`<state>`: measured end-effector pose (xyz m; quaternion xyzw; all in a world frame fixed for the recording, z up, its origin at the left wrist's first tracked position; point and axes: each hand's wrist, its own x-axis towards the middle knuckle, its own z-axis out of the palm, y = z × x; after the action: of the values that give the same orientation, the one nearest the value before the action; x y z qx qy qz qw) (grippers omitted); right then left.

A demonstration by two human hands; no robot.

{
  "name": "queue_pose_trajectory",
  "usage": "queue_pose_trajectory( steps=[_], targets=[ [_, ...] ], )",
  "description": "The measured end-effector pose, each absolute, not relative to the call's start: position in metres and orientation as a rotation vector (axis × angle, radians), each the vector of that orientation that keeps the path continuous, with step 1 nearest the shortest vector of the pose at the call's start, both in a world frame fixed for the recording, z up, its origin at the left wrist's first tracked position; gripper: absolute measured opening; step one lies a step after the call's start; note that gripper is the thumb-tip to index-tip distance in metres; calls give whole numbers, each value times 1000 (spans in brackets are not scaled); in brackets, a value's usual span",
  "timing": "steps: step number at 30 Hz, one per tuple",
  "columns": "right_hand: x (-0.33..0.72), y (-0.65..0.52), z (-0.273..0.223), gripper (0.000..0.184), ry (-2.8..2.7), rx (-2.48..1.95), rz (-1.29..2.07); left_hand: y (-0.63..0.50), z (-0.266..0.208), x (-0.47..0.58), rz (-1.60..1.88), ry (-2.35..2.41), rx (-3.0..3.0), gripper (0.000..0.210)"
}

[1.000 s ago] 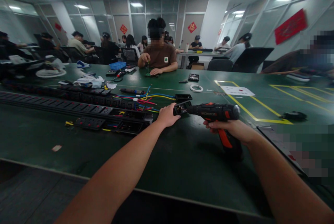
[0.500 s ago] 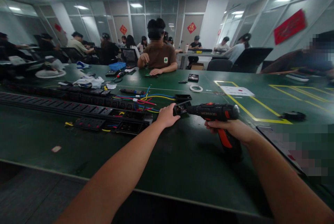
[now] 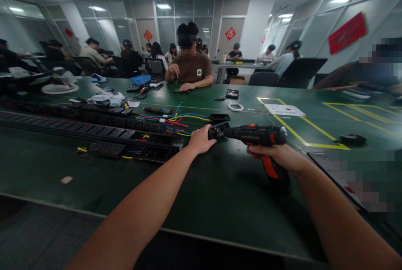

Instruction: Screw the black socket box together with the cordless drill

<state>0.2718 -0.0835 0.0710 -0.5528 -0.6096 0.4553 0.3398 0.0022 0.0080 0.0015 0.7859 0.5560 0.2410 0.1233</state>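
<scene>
My left hand is closed around the near end of a small black open housing, tilted up off the green table. My right hand grips a black and orange cordless drill by its handle, the index finger at the trigger. The drill points left, its tip at the housing's right side; where exactly the bit touches is too dark to tell. Just behind lies a second black housing, with blue, yellow and red wires running to its left.
Long black socket strips lie across the left. A loose socket piece sits before them. Behind are a black screwdriver-like tool, a white ring and a paper sheet. A person works across the table.
Almost nothing differs. Both hands, the drill and the housing keep their places; the whole view has shifted very slightly.
</scene>
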Motion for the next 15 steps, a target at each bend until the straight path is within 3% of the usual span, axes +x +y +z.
queue_pose_trajectory(
  steps=[15],
  targets=[
    [271,-82,72,38,-1650,-1445,1140,7,2,3,702,1636,2288,62]
  ],
)
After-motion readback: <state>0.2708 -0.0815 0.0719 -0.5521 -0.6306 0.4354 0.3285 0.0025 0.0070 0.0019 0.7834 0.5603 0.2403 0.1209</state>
